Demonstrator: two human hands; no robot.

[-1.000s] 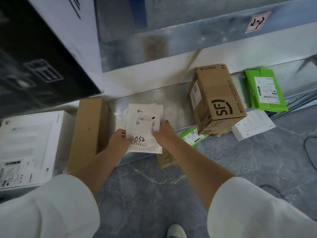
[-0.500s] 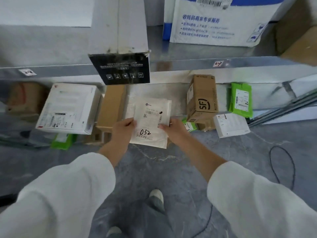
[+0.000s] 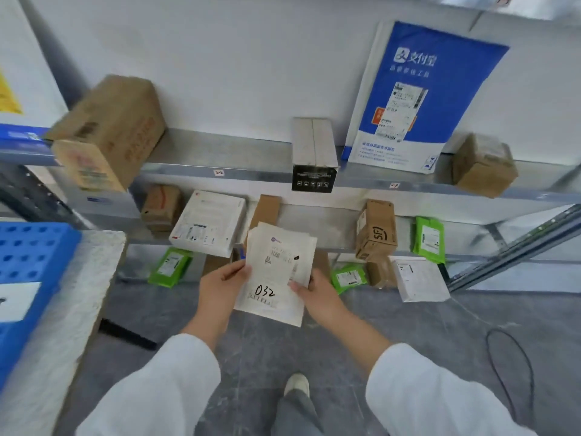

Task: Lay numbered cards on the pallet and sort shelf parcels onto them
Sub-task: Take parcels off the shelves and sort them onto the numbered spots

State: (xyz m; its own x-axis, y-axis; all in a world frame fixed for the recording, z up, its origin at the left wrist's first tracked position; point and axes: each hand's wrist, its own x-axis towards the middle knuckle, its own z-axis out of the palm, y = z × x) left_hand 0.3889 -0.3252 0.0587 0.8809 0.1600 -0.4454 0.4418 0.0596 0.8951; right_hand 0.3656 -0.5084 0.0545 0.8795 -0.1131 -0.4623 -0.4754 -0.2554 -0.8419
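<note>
White flat paper mailer [image 3: 278,272], soft and creased, handwritten "032" in black marker on its lower half; a small printed label with barcode above, text too fine to read. Location: held in the air in front of the shelving, clear of the lower metal shelf [image 3: 330,247].

Left hand [image 3: 220,286]: fingers closed on the mailer's left edge, thumb across the face. Right hand [image 3: 317,294]: fingers pinching the lower right edge, thumb on top.

Blue perforated plastic pallet [image 3: 28,262], far left, a white card [image 3: 17,302] lying on it; the card's number cannot be read from here.

Risks, as judged:
- The number could be misread, the final digit being loosely drawn, and the mailer would land on the wrong card.
- An edge-only grip on a limp envelope could let it fold or slip while it is carried to the pallet.
- The black cable [image 3: 509,372] looping on the grey floor at right could catch a foot on turning.

Legible writing elsewhere:
- Brown cardboard box [image 3: 375,232], lower shelf: "SF" logo.
- Blue and white poly mailer [image 3: 418,99], upper shelf, leaning on the wall: Chinese characters, with a shipping label.
- Small shelf-edge tags: figures unclear.
- Green pouches [image 3: 429,239], white flat box [image 3: 207,223]: labels present, unreadable.
</note>
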